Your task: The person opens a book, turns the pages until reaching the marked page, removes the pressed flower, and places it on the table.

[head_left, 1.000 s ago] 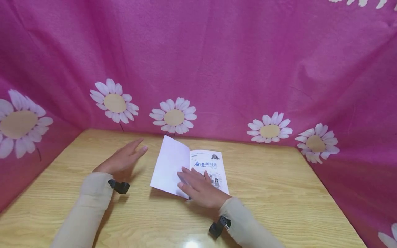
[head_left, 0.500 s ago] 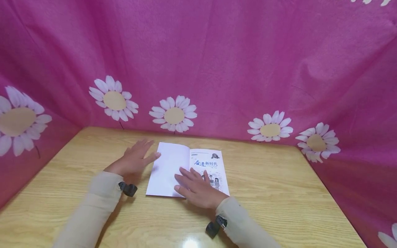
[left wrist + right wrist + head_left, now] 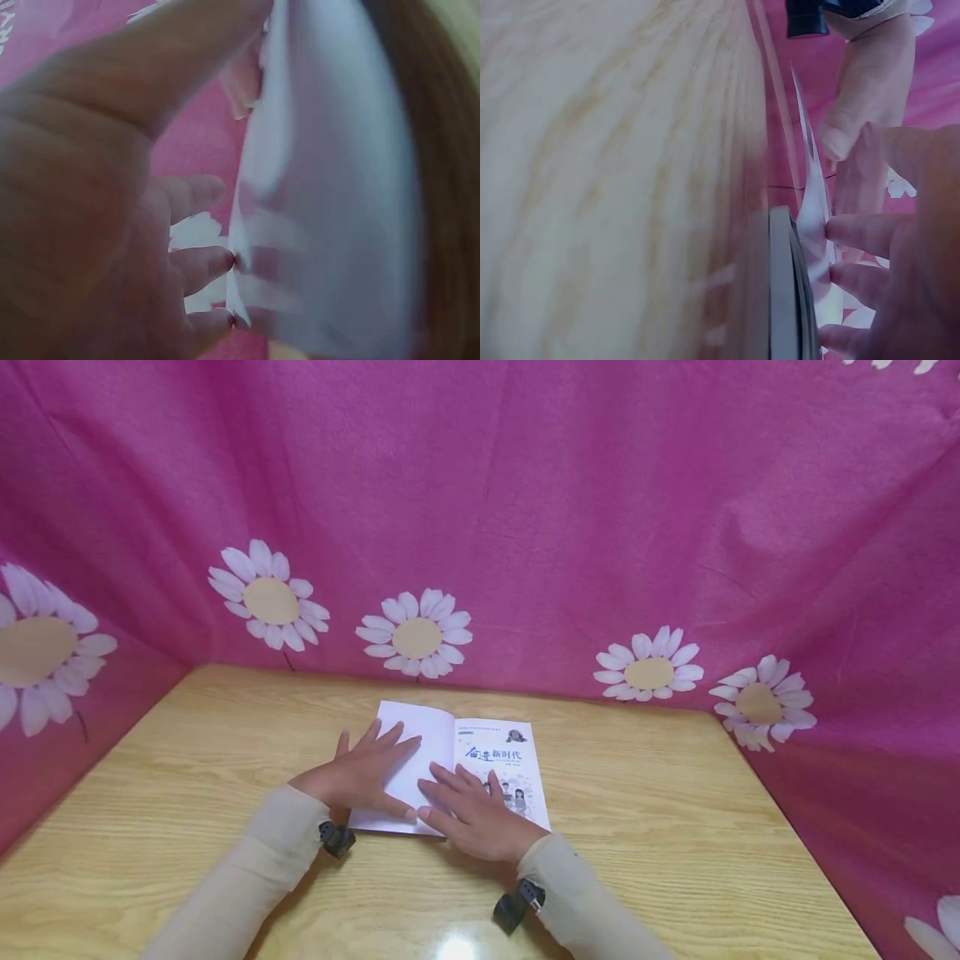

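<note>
head view: open book (image 3: 442, 743) beneath left fingers (image 3: 399, 752) and right fingers (image 3: 448, 777)

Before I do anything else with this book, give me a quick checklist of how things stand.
1. Book open: ok, blank left page, printed right page.
2. Left hand on the left page: ok, fingers spread.
3. Right hand on the book: ok, fingertips touching.
4. Title uncovered: ok.
5. Drawing uncovered: not ok, the right hand hides part.
6. Hands apart: cannot tell, they're very close.
</note>
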The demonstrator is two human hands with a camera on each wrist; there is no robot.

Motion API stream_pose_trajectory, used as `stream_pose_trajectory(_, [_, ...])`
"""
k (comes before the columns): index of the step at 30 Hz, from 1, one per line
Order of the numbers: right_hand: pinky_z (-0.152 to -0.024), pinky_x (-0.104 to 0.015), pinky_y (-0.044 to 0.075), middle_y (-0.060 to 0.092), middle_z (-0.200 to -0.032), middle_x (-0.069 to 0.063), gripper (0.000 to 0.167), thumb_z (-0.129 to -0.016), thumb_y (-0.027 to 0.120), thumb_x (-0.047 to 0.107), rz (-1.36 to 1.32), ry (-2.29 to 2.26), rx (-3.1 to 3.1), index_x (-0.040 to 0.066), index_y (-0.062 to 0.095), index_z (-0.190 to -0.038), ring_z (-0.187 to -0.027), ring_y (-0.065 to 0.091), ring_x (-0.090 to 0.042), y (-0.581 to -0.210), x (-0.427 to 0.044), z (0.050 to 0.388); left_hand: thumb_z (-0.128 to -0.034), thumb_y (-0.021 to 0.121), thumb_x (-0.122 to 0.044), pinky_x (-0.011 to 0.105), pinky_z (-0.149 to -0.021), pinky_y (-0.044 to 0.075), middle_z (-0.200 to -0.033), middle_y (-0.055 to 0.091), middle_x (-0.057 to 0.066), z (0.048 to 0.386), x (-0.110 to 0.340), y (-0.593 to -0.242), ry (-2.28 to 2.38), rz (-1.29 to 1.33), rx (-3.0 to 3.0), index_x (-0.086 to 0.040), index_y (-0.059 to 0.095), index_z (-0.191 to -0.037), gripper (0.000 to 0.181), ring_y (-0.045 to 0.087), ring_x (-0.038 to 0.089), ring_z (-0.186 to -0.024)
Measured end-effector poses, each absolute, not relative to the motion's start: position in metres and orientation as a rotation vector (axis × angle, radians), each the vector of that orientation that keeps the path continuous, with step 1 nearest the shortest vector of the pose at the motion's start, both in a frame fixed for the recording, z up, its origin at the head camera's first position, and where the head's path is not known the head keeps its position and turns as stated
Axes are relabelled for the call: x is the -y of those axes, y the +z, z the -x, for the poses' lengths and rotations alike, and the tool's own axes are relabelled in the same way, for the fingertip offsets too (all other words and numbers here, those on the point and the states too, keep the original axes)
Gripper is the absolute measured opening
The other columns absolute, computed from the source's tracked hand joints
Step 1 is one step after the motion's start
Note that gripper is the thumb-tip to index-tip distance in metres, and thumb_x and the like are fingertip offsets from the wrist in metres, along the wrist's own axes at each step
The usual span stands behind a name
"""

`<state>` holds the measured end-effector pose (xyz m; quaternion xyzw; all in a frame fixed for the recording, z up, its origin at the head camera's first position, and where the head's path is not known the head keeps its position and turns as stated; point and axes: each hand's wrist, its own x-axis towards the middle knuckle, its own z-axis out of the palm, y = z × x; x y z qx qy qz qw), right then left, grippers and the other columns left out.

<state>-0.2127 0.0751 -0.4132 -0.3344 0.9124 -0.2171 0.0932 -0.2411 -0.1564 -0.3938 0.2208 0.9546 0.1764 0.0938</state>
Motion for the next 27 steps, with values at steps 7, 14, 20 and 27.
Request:
stream_pose_trajectory(7, [-0.112,-0.064,0.001,0.018,-0.16,0.005,0.063,-0.098,0.023,0.063,0.98,-0.694,-2.701,0.029,0.035,-0.15,-0.147,0.013,-0.031,-0.409,-0.085,0.222,-0.0686,0.071,-0.07,0.074,-0.104,-0.009,-0.161,0.005,0.014,0.242,0.153,-0.4,0.512,-0.617,-2.798,-0.021,0.021,-0.155,0.111,-0.003,0.044,-0.145])
stream_pose_trajectory(14, [-0.114,-0.061,0.002,0.022,-0.16,0.001,0.069,-0.096,0.03,0.066,0.852,-0.883,-2.741,0.025,0.034,-0.151,-0.147,0.013,-0.028,-0.398,-0.112,0.241,-0.0681,0.073,-0.067,0.072,-0.105,-0.009,-0.161,0.008,0.013,0.241,0.151,-0.402,0.485,-0.572,-2.769,-0.022,0.023,-0.155,0.11,-0.002,0.043,-0.145])
stream_pose_trajectory(20, [-0.114,-0.06,0.011,0.021,-0.159,0.01,0.072,-0.09,0.04,0.071,0.591,-1.147,-2.652,0.035,0.031,-0.151,-0.147,0.013,-0.019,-0.396,-0.14,0.251,-0.067,0.075,-0.065,0.069,-0.107,-0.01,-0.161,0.01,0.011,0.241,0.15,-0.405,0.502,-0.541,-2.761,-0.024,0.024,-0.154,0.109,-0.004,0.041,-0.146])
stream_pose_trajectory(27, [-0.115,-0.055,0.02,0.028,-0.156,0.007,0.08,-0.086,0.053,0.068,0.493,-1.204,-2.639,0.028,0.031,-0.152,-0.145,0.02,-0.021,-0.404,-0.165,0.265,-0.0681,0.075,-0.064,0.066,-0.109,-0.011,-0.161,0.009,0.011,0.24,0.148,-0.409,0.556,-0.573,-2.746,-0.023,0.024,-0.154,0.108,-0.007,0.04,-0.146])
